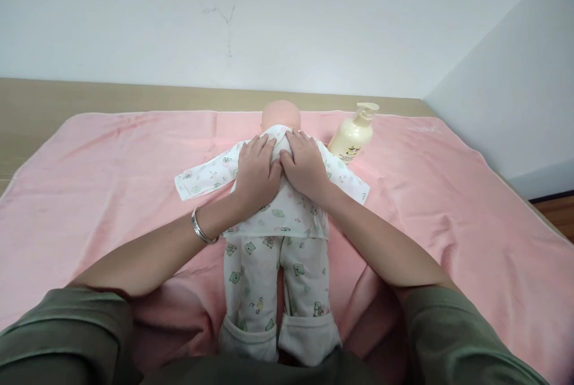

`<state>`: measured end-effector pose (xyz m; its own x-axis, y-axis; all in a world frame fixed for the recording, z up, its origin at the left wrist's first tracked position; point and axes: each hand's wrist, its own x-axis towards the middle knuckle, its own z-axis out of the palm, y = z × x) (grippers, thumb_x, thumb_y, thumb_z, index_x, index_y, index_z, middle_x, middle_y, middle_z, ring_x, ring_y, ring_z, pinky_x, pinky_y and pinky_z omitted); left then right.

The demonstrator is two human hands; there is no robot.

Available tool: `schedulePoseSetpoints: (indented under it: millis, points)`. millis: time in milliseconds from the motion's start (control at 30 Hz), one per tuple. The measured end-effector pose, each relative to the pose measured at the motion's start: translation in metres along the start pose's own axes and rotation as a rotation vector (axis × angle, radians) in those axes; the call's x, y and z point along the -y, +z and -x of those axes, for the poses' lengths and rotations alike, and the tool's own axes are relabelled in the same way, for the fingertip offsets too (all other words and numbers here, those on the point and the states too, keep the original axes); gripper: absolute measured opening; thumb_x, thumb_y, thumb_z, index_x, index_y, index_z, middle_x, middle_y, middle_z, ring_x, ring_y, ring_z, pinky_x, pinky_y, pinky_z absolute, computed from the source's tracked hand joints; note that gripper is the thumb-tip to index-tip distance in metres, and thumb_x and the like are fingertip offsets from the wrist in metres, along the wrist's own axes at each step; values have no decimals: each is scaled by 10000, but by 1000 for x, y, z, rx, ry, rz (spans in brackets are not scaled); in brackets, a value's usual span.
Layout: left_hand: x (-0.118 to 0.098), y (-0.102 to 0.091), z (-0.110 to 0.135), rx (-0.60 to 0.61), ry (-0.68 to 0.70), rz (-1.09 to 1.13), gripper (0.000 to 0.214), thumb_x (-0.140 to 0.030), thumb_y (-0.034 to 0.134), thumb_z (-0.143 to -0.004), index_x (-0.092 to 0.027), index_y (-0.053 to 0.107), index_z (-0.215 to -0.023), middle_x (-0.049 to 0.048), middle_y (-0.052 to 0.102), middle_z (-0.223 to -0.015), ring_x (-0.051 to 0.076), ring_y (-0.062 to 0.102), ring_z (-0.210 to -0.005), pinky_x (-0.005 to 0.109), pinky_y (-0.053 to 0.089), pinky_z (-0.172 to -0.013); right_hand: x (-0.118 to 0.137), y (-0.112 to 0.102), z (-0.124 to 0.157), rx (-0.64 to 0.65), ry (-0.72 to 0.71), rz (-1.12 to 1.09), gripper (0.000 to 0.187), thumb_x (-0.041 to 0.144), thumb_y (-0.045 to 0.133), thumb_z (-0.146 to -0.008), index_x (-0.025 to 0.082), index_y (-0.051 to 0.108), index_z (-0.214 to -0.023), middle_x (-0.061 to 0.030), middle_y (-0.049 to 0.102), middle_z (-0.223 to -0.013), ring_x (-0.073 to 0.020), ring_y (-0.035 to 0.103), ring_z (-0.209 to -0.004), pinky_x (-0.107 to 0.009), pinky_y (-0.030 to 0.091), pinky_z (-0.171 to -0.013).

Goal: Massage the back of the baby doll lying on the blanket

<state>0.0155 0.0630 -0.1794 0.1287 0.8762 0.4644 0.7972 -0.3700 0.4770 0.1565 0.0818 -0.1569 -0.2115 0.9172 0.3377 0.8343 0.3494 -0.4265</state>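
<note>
A baby doll (280,115) lies with its bald head toward the wall, and no facial features show. It wears a white printed top (291,217) with both sleeves spread out and matching footed pants (255,277). My left hand (259,171) rests flat on the upper left of the top, fingers stretched toward the shoulder. On the upper right, my right hand (305,164) lies flat in the same way. The two thumbs nearly meet at the middle of the doll's body. Neither hand grips anything.
A pale yellow pump bottle (354,134) leans at the doll's upper right, close to the sleeve. Under everything spreads a pink blanket (112,193) with some wrinkles, over a wooden surface (36,104). White walls (314,26) rise behind and at the right.
</note>
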Motion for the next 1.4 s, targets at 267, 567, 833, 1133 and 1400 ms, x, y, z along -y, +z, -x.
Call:
schedulePoseSetpoints:
  millis: [267,567,833,1133,1400]
  points:
    - [4,-7,-12,21,7,50,491,-292,346,-938,-141,611,-1323,123,632,-1427,264,549,-1352,462,406,-1214,7,-13,1,80,-71,76,509,240,336,-985,61,525,-1421,-194,498,-1546,-355,445,-1444,-549,344,-1224]
    - [15,-16,-34,180,-135,-7,476,-346,272,-983,-139,657,-1171,155,702,-1217,305,624,-1151,531,485,-1097,20,-22,13,157,30,167,572,295,321,-1025,-40,446,-1472,-264,496,-1520,-396,399,-1470,-536,365,-1204]
    - [-10,-22,-9,172,154,-130,472,-270,285,-986,-49,571,-1290,236,590,-1388,340,510,-1366,548,394,-1208,3,-16,-6,114,104,175,556,386,357,-1032,-39,578,-1314,-271,599,-1388,-387,512,-1352,-507,383,-1185]
    - [3,-12,-24,135,-91,-39,439,-280,282,-960,-87,608,-1183,220,654,-1272,345,581,-1257,551,443,-1136,10,1,7,18,10,156,496,271,340,-997,6,533,-1369,-242,558,-1445,-377,463,-1400,-527,365,-1196]
    - [-5,-8,-12,123,-6,28,501,-255,318,-942,-83,563,-1344,202,550,-1484,336,472,-1423,548,355,-1242,3,-5,-2,-3,80,154,423,282,347,-988,53,585,-1253,-213,639,-1301,-368,545,-1255,-546,402,-1132]
